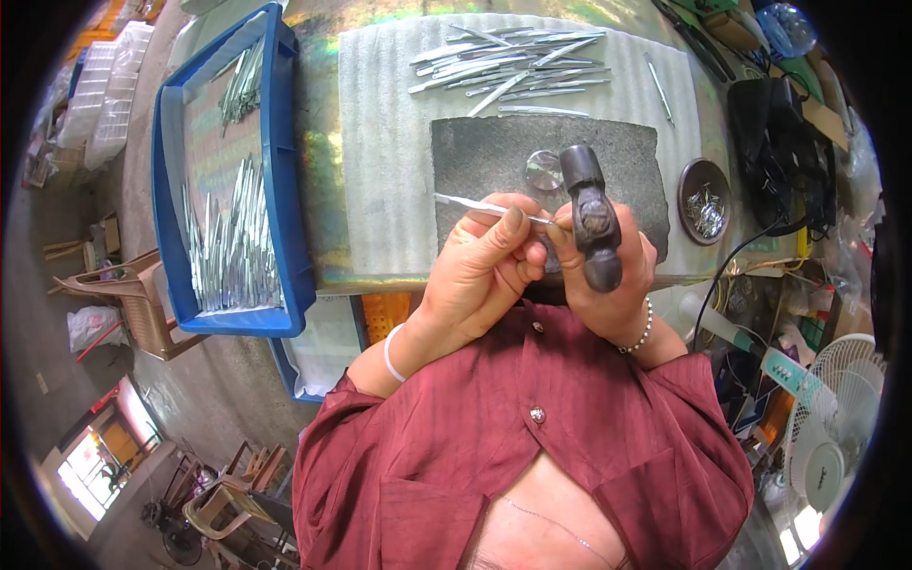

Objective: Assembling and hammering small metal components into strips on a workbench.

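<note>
My left hand (478,271) is closed on a slim silvery metal strip (461,200), its flat end pointing left. The fingertips of my right hand (613,280) meet the strip's other end. A ball-peen hammer (591,214) with a dark head is also in my right hand; its handle is hidden. Both hands are over the near part of a dark grey mat (475,142). Just beyond my fingers, a small round shiny metal block (542,171) stands on that mat. Farther off, a loose pile of similar strips (503,66) lies on white foam sheeting (375,142).
A dark bowl (685,195) of small metal parts stands right of the mat. One single strip (659,90) lies apart at the far right. On the left, a blue tray (290,161) holds many strips. A black cable (727,266) and a fan (825,446) are at the right.
</note>
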Motion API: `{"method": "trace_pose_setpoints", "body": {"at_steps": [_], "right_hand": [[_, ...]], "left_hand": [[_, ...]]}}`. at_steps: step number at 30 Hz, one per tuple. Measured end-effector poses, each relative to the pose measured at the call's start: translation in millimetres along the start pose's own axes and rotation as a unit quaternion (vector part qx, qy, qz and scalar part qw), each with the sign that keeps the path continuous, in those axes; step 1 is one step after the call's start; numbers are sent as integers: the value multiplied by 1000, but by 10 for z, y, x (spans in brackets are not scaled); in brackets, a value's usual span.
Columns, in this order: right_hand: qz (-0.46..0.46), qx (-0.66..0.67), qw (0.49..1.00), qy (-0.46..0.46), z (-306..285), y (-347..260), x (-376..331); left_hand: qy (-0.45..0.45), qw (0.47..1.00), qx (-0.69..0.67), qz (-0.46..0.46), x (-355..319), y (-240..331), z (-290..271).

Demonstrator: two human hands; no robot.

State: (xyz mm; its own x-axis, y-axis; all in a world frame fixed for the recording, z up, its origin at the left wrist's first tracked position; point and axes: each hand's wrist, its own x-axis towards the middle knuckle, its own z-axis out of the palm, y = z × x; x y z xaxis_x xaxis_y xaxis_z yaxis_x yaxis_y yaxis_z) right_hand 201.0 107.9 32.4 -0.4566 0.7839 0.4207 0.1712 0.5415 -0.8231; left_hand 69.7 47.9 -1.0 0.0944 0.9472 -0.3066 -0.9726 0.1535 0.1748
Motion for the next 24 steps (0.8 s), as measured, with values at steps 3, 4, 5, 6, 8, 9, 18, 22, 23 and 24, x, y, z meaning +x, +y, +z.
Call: {"method": "trace_pose_setpoints", "body": {"at_steps": [3, 4, 5, 6, 8, 9, 18, 22, 23, 24], "right_hand": [[25, 14, 999, -18, 8, 128, -54], [25, 11, 999, -23, -1, 163, -61], [25, 12, 999, -24, -25, 172, -49], [113, 134, 983, -48, -58, 167, -28], [199, 253, 944, -71, -145, 155, 52], [214, 151, 961, -92, -211, 152, 130], [73, -90, 969, -218, -191, 332, 394], [72, -43, 969, -234, -210, 380, 394], [134, -17, 966, -220, -224, 370, 376], [194, 10, 959, -205, -240, 363, 357]], "left_hand": [[11, 1000, -3, -6, -28, 12, -25], [11, 1000, -3, -6, -38, 18, -22], [7, 1000, 6, -2, -48, 26, -13], [2, 1000, 14, 1, -58, 38, -4], [-3, 999, 34, 28, -97, 98, 8], [-9, 997, 54, 53, -111, 134, 16], [-2, 980, 169, 104, -190, 308, 24], [-17, 959, 247, 141, -119, 284, 54], [-16, 959, 248, 140, -84, 272, 59], [-6, 938, 307, 163, -44, 258, 63]]}}
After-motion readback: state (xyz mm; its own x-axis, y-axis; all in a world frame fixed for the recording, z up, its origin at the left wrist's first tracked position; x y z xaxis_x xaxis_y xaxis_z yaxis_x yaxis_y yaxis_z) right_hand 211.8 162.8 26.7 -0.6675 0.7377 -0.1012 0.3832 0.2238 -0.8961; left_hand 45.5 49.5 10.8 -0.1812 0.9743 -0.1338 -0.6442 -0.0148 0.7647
